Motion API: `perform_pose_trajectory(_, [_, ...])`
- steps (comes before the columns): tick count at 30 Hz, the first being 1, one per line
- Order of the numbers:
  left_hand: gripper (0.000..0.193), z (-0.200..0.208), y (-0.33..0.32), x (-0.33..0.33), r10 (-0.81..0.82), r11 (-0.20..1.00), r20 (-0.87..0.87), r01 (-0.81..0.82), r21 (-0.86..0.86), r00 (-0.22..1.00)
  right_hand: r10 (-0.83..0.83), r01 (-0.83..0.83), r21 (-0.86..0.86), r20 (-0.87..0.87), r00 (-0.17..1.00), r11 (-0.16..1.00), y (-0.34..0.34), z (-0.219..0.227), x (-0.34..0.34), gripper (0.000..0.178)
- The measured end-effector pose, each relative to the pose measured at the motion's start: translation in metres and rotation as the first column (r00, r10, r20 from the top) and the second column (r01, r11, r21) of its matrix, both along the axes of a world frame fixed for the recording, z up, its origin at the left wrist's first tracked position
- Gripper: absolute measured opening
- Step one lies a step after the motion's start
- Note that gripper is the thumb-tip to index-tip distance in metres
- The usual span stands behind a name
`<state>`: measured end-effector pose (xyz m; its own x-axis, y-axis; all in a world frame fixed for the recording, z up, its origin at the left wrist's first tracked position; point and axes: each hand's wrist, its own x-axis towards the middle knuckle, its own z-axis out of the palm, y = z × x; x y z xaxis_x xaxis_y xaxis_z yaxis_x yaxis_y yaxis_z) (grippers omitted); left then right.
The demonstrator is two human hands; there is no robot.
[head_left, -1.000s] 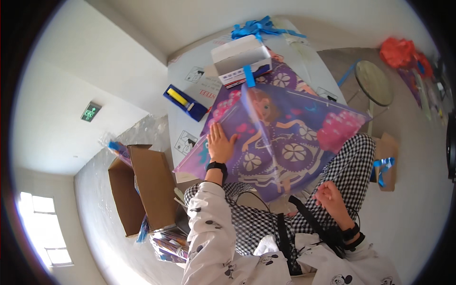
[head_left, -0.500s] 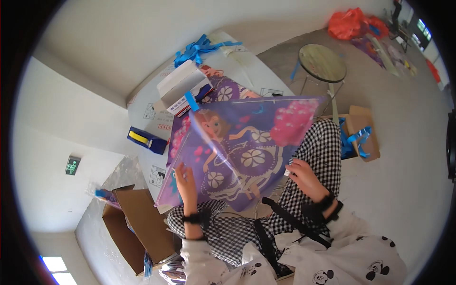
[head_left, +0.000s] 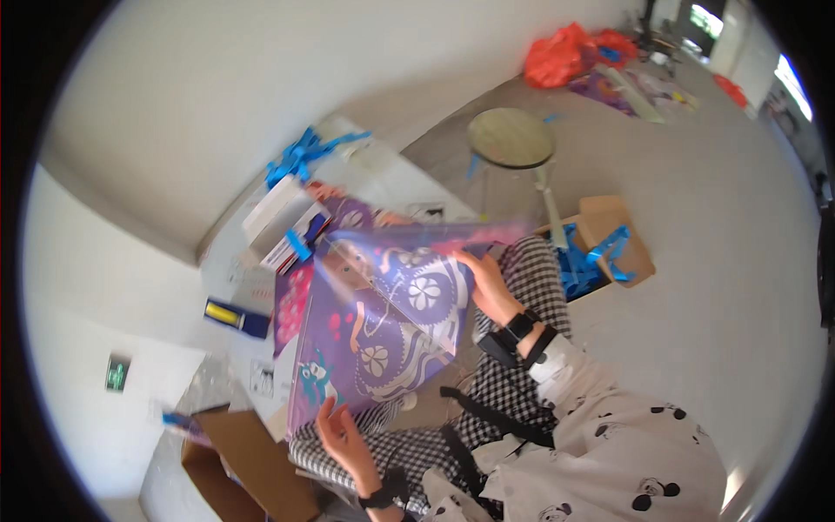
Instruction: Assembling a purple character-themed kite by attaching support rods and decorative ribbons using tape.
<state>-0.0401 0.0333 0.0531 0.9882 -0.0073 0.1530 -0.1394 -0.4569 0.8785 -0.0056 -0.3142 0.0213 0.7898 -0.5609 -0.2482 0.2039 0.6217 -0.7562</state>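
A purple, roughly triangular kite (head_left: 391, 335) with a printed gowned figure lies tilted over my lap and the table edge. Its thin film is shiny, and the right part is folded over and blurred. My right hand (head_left: 494, 291) grips the kite near that fold, fingers bent round the film. Below the lower left corner, my left hand (head_left: 346, 442) has its fingers apart, close to the kite's bottom edge and holding nothing. Under the kite, more purple printed film (head_left: 348, 213) rests on the table.
On the white table (head_left: 404, 178) are an opened white box (head_left: 283, 222), blue ribbons (head_left: 304, 157) and a blue tape dispenser (head_left: 235, 317). Cardboard boxes stand left (head_left: 257, 465) and right (head_left: 613, 222), the right one holding blue strips. A round stool (head_left: 511, 137) and red bags (head_left: 561, 56) are beyond.
My right hand has moved up and left, taking hold of the kite and folding its right part over. My left hand has moved down off the kite. The whole view has swung right.
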Motion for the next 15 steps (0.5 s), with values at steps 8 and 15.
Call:
perform_pose_trajectory(8, [0.029,0.023,0.009,0.003,-0.068,0.996,0.261,0.08,-0.034,0.963,-0.506,0.503,0.138,0.449,0.736,0.853,-0.124,0.134,-0.037,0.015])
perform_pose_trajectory(15, [0.039,-0.033,-0.009,0.049,-0.097,0.992,0.273,0.115,-0.051,0.957,-0.356,0.717,-0.554,0.626,0.694,0.423,-0.163,0.219,-0.056,0.03])
